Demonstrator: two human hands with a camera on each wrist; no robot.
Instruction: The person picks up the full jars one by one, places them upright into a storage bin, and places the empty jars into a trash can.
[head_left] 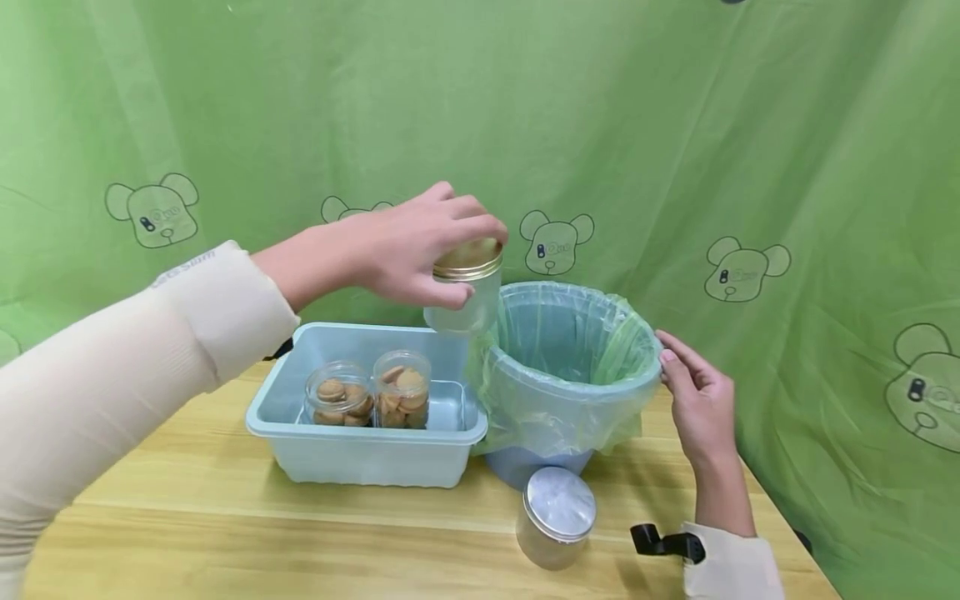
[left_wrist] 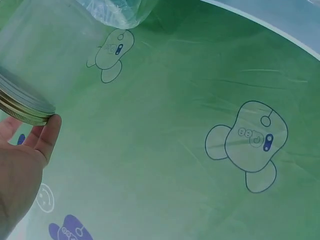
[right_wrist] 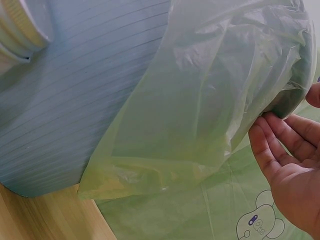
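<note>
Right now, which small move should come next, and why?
Perhaps shift the gold-lidded jar right, over the bin: the left hand holds it by the lid, near the left side of the rim, and the right hand grips its right side.

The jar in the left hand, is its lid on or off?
On: the gold lid caps the frosted jar, with the left hand gripping it from above. How tightly it is closed, I cannot tell.

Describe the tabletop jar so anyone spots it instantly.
Find the green-lined bin on the wooden table. Right in front of its base, nearer the camera, stands the shiny-lidded jar. Unlike the raised jar in the left hand and the biscuit jars in the tray, it stands directly on the table.
</note>
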